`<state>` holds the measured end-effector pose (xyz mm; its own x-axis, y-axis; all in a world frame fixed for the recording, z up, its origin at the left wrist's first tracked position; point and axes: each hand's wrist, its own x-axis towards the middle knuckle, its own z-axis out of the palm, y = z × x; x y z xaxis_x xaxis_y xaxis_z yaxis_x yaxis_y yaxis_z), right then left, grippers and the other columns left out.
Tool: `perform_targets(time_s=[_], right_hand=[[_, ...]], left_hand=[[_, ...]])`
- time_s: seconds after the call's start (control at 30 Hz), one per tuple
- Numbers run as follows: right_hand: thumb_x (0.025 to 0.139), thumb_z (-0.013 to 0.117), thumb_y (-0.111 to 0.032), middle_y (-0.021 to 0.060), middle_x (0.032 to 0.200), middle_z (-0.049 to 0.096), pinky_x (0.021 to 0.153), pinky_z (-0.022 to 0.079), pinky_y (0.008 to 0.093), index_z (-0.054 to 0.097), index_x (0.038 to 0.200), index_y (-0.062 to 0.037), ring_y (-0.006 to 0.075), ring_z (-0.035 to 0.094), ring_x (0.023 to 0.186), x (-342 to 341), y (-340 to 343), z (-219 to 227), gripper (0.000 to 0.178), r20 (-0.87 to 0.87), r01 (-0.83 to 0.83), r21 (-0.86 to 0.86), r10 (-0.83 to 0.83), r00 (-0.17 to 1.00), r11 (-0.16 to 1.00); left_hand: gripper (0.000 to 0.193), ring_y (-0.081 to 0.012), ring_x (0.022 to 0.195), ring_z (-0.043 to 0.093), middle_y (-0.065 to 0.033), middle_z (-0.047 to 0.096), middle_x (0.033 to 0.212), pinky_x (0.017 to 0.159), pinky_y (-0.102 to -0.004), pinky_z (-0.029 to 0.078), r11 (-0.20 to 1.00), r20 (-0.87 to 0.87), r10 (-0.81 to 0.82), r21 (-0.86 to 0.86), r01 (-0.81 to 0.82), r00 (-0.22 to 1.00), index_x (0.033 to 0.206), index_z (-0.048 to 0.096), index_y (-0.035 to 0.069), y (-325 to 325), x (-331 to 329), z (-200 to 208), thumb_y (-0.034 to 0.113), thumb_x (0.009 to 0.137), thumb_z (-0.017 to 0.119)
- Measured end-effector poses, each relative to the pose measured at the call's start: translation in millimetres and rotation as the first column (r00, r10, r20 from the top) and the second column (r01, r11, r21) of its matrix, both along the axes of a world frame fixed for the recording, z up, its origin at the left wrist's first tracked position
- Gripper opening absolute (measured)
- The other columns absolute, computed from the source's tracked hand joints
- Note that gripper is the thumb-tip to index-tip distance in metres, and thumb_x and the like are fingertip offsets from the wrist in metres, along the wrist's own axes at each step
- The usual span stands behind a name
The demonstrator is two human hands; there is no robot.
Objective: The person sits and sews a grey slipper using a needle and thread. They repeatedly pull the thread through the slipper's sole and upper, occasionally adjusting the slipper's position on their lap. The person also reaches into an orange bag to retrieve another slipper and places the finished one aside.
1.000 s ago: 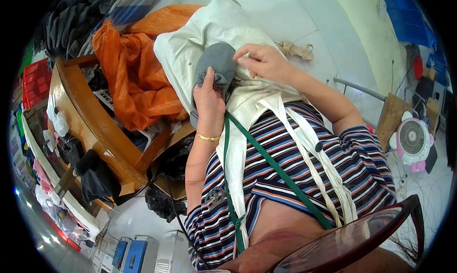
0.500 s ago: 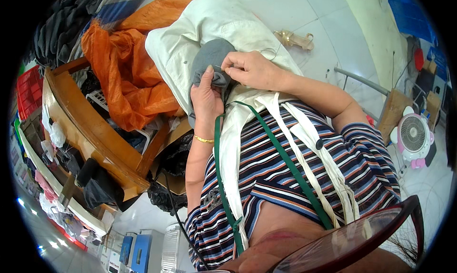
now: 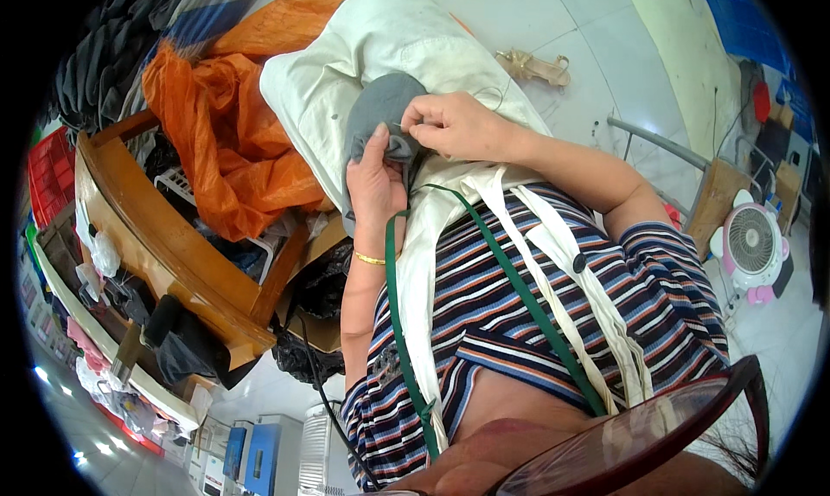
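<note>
A soft grey cloth cap (image 3: pixel 380 100) with a rounded crown lies across my lap on the off-white apron (image 3: pixel 415 51). My left hand (image 3: pixel 375 180) grips its lower, gathered part, thumb pressed on top and fingers underneath. At the cap's right edge, my right hand (image 3: pixel 454 126) is closed in a pinch, thumb against forefinger. What it pinches looks like a sewing needle, mostly hidden by the fingertips. A fine dark thread (image 3: pixel 503 98) loops above the back of this hand.
To the left are a crumpled orange sack (image 3: pixel 229 141), a curved wooden frame (image 3: pixel 169 228) and a black plastic bag (image 3: pixel 303 358). Dark cloth pieces (image 3: pixel 108 51) are piled at the far left. A gold sandal (image 3: pixel 534 68) and a pink-and-white fan (image 3: pixel 749 241) stand rightward.
My right hand stays at the cap's edge, its fingertips slightly shifted. A thin glint seen before at those fingertips is harder to make out now. My left hand keeps its grip.
</note>
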<state>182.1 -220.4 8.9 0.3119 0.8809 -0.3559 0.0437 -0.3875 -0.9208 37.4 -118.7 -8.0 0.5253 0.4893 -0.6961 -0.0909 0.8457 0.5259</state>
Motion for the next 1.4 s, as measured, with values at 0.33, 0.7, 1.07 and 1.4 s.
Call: perform_targets(time_s=[0.33,0.7,1.07,1.4], right_hand=[[0.095,0.058,-0.014,0.0023,0.070,0.060,0.057,0.045,0.0267,0.060,0.104,-0.0019,0.0093,0.053,0.060,-2,4,0,0.015,-0.069,0.020,-0.019,-0.021,0.997,1.000],[0.093,0.057,-0.017,0.0161,0.085,0.068,0.071,0.052,0.0389,0.061,0.102,-0.0037,0.0326,0.066,0.077,-8,1,1,0.017,0.129,-0.006,0.069,-0.003,0.992,0.998],[0.095,0.056,-0.019,0.0199,0.082,0.066,0.068,0.051,0.0423,0.052,0.103,-0.0004,0.0353,0.066,0.078,-16,8,16,0.021,0.132,0.125,-0.008,-0.122,0.984,0.992],[0.088,0.063,-0.015,0.0106,0.085,0.063,0.066,0.051,0.0408,0.060,0.093,-0.0084,0.0330,0.064,0.075,2,14,38,0.009,0.676,-0.140,0.094,0.040,0.736,0.986]], left_hand=[[0.028,-0.0192,0.095,0.067,-0.0107,0.068,0.110,0.083,-0.0327,0.056,1.000,0.023,0.013,-0.014,-0.013,1.000,0.119,0.059,-0.002,0,1,-2,0.009,0.094,0.065],[0.022,-0.0189,0.092,0.068,-0.0092,0.068,0.105,0.080,-0.0326,0.056,0.999,-0.021,0.018,-0.039,-0.019,1.000,0.113,0.061,-0.001,4,3,6,0.008,0.093,0.064],[0.028,-0.0188,0.096,0.064,-0.0103,0.067,0.112,0.082,-0.0322,0.051,0.982,-0.162,-0.093,0.149,0.117,0.982,0.113,0.063,-0.007,-12,-6,10,0.012,0.092,0.064],[0.020,-0.0132,0.090,0.064,-0.0051,0.068,0.104,0.081,-0.0270,0.051,0.976,0.079,-0.110,0.198,0.092,0.991,0.111,0.065,-0.002,-30,-4,17,0.007,0.093,0.067]])
